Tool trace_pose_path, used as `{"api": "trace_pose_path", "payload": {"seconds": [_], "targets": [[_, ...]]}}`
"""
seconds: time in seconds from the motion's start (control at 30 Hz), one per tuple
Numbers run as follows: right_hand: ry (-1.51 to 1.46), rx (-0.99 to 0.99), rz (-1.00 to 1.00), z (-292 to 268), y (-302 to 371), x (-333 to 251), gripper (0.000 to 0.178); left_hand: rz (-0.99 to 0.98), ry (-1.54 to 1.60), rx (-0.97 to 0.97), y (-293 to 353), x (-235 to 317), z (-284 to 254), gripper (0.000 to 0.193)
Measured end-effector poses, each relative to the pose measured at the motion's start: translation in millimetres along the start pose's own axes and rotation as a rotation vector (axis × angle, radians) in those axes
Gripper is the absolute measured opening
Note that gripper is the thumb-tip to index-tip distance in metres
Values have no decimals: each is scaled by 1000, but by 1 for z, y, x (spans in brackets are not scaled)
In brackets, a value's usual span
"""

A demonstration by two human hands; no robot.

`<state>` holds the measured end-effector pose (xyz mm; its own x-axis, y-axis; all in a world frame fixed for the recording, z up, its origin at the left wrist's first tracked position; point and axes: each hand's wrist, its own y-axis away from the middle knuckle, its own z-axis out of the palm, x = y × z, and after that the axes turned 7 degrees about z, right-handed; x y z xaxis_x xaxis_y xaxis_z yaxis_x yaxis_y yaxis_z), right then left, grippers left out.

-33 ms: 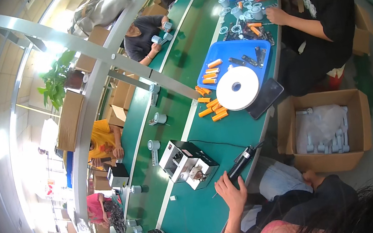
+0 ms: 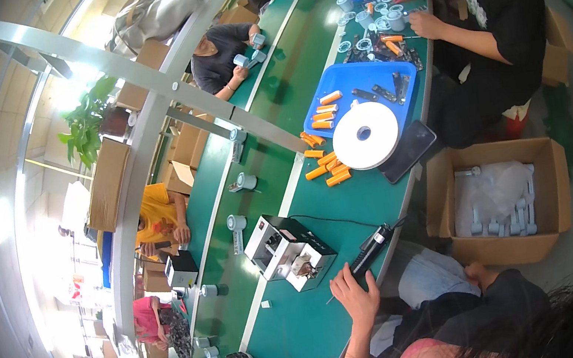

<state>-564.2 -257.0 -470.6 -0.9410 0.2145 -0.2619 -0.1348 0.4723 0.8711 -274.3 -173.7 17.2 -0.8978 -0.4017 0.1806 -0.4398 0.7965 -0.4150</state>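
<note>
On the near side of the green bench, my left hand (image 2: pixel 356 294) closes around the front part of a black electric screwdriver (image 2: pixel 371 249). Its thin bit pokes out past the fingers. Just beyond sits a white and black screw feeder box (image 2: pixel 290 252) with an open front, apart from the hand. My right hand (image 2: pixel 477 273) rests low by my lap, next to light blue denim (image 2: pixel 433 276). Its fingers are mostly hidden, and I see nothing in it.
A blue tray (image 2: pixel 332 85) holds orange battery cells and dark parts, with a white reel (image 2: pixel 377 127) over its edge. A phone (image 2: pixel 408 151) lies beside it. Right of the bench stands a carton (image 2: pixel 511 248) of pale blue parts. A co-worker (image 2: pixel 500 10) sits farther up the bench.
</note>
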Motion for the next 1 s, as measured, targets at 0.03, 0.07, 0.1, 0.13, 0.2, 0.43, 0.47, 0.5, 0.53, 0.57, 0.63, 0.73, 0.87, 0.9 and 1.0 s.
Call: {"api": "trace_pose_path", "payload": {"seconds": [0.03,0.07,0.1,0.13,0.2,0.43,0.47,0.5,0.53,0.57,0.63,0.73,0.87,0.9,1.0], "targets": [[2,7,-2,-2,0,1,46,-1,3,6,0,0,-1,58],[-29,-7,-21,5,10,-11,45,-10,-28,-3,4,-5,-1,57],[-62,-5,-30,5,20,-18,44,-16,-42,-8,6,-8,-1,57],[-62,-6,-28,1,26,-18,44,-16,-41,-10,6,-7,-1,57],[-245,-38,3,-12,26,1,44,-8,-4,-12,2,1,2,57],[-221,-179,7,-28,63,-40,35,-22,-33,-2,4,-7,-6,56],[-168,-105,39,-35,53,-18,33,-1,13,-11,-2,3,2,56],[-113,-34,74,-42,45,5,32,19,59,-19,-7,13,9,56],[-97,-58,48,-40,57,-19,32,3,24,-15,-2,3,4,56],[-126,-127,29,-39,72,-42,34,-15,-15,-8,3,-7,-2,56],[-147,-192,13,-41,91,-67,36,-39,-51,1,7,-15,-10,56],[-170,-87,18,-35,64,-27,39,-17,1,-14,0,0,0,57],[-155,-116,46,-22,43,-20,39,-15,-10,-14,1,-3,-2,57],[-151,-126,50,-17,39,-23,39,-15,-20,-17,1,-4,-2,57],[-287,-186,174,-1,26,-25,41,-26,-29,-25,2,-5,-4,57]]}}
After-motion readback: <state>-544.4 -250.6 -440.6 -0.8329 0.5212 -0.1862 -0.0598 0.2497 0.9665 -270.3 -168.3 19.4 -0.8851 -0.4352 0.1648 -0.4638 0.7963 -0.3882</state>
